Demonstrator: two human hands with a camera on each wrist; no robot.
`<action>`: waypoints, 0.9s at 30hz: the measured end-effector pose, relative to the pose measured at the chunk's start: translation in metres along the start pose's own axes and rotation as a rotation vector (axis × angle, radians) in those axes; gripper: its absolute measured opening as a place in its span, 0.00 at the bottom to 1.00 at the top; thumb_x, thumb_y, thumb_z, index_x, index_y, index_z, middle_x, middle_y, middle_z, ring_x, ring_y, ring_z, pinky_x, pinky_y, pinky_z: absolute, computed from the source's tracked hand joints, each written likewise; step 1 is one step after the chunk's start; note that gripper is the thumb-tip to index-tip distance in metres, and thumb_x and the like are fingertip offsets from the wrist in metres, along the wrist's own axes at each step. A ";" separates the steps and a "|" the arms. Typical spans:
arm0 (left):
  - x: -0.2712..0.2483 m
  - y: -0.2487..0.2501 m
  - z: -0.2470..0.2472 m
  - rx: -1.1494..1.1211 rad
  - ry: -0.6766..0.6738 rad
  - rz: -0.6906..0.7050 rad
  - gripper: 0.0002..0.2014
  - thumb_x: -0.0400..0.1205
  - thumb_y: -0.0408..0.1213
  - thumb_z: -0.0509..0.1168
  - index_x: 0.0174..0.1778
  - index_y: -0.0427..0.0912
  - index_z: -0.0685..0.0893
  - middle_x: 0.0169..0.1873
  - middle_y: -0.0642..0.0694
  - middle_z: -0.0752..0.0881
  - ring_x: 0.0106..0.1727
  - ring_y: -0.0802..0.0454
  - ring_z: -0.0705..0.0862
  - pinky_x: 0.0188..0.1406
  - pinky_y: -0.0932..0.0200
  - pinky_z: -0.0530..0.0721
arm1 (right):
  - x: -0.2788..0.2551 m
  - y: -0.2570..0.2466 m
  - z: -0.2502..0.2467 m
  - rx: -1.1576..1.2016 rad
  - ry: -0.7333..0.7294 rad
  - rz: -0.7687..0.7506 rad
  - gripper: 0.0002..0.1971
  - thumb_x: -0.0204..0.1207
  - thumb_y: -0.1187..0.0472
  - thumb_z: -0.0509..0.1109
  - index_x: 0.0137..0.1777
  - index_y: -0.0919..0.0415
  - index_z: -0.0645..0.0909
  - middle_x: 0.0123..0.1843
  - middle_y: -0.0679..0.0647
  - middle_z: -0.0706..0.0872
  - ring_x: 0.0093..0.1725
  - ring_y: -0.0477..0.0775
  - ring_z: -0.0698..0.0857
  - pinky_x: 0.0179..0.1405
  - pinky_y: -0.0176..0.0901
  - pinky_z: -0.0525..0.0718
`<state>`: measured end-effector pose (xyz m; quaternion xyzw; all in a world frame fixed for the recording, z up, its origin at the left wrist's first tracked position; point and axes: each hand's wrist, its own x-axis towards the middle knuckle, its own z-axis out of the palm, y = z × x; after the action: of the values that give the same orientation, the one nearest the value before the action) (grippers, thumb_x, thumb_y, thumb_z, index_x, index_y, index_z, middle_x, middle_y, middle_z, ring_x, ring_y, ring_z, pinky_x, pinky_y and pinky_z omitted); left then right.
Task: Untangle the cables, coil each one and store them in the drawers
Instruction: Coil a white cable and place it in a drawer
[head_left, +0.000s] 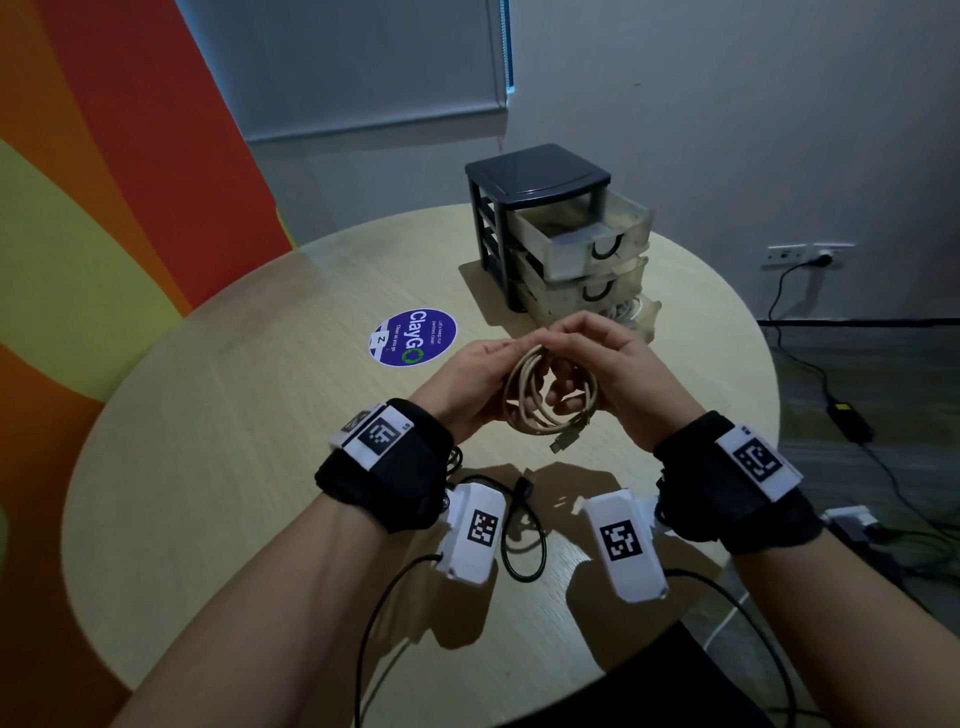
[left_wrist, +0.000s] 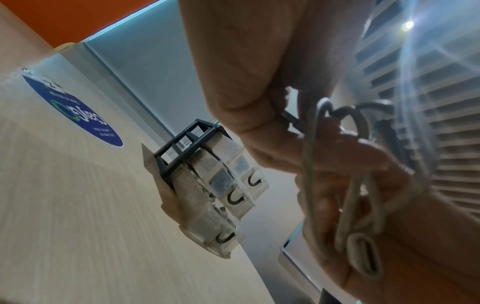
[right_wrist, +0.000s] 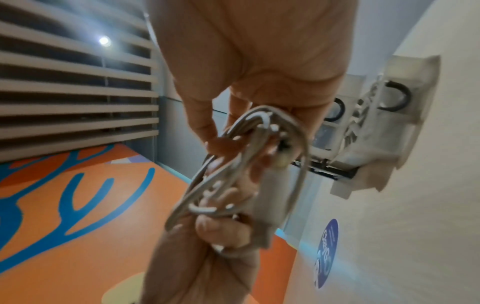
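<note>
Black cable (head_left: 524, 540) lies looped on the table (head_left: 260, 467) nearest me, at 6 o'clock from my hands, between the wrists. Above the table I hold a beige cable (head_left: 540, 395) coiled: left hand (head_left: 467, 379) pinches the loops at 9 o'clock, right hand (head_left: 608, 369) has fingers curled round them at 3 o'clock, USB plug hanging at 6. Purple sticker (head_left: 413, 338) at 10 o'clock. Drawer unit (head_left: 540, 208) beyond at 12, all three drawers pulled partway out.

Both hands, left hand (head_left: 470, 376) and right hand (head_left: 613, 364), held a coiled beige cable (head_left: 540, 400) above the round tabletop (head_left: 260, 441), black cable (head_left: 524, 540) lay beneath, drawer unit (head_left: 550, 228) stood beyond with drawers pulled out
</note>
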<state>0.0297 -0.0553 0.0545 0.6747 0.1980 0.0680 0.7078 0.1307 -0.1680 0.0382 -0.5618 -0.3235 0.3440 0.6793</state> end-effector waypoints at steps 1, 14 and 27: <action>0.000 0.001 0.000 0.006 0.019 -0.001 0.17 0.84 0.46 0.57 0.36 0.39 0.81 0.22 0.49 0.81 0.21 0.56 0.77 0.21 0.66 0.77 | 0.000 0.000 -0.001 0.046 -0.012 0.016 0.04 0.77 0.61 0.68 0.42 0.59 0.79 0.30 0.53 0.79 0.22 0.48 0.80 0.20 0.36 0.77; -0.004 0.009 0.005 -0.109 0.095 -0.017 0.15 0.84 0.37 0.58 0.34 0.33 0.81 0.18 0.45 0.79 0.16 0.50 0.79 0.17 0.64 0.80 | -0.003 0.004 -0.003 0.258 -0.128 0.122 0.04 0.80 0.63 0.62 0.48 0.59 0.78 0.36 0.51 0.85 0.34 0.47 0.86 0.31 0.41 0.86; -0.007 0.010 0.010 -0.013 0.107 -0.013 0.14 0.83 0.32 0.57 0.32 0.34 0.78 0.22 0.40 0.73 0.13 0.53 0.77 0.11 0.69 0.72 | -0.002 -0.008 0.001 -0.191 -0.162 -0.074 0.07 0.75 0.70 0.69 0.42 0.58 0.77 0.39 0.57 0.82 0.32 0.44 0.82 0.32 0.37 0.81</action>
<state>0.0290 -0.0660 0.0654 0.6642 0.2394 0.1005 0.7010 0.1299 -0.1706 0.0462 -0.5820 -0.4291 0.3306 0.6065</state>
